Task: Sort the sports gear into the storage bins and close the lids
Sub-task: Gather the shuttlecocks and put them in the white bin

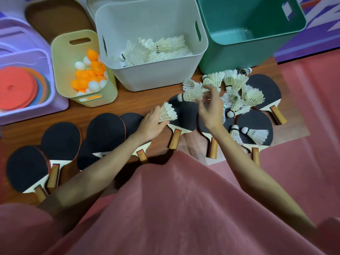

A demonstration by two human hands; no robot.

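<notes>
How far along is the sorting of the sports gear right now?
Partway. The yellow bin holds ping-pong balls, the purple bin discs, the white bin many shuttlecocks. The left hand and right hand each hold shuttlecocks. Left: loose shuttlecocks, every paddle, the empty green bin, all lids.

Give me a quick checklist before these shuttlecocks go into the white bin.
1. Left hand grips a shuttlecock: ok.
2. Right hand grips shuttlecocks: ok, though how many it holds I cannot tell.
3. White bin is open, lid off: ok.
4. White bin holds only shuttlecocks, with room left: ok.
5. All loose shuttlecocks gathered: not ok, a pile lies on the paddles by the green bin.
6. Lid for the white bin at hand: cannot tell.
</notes>
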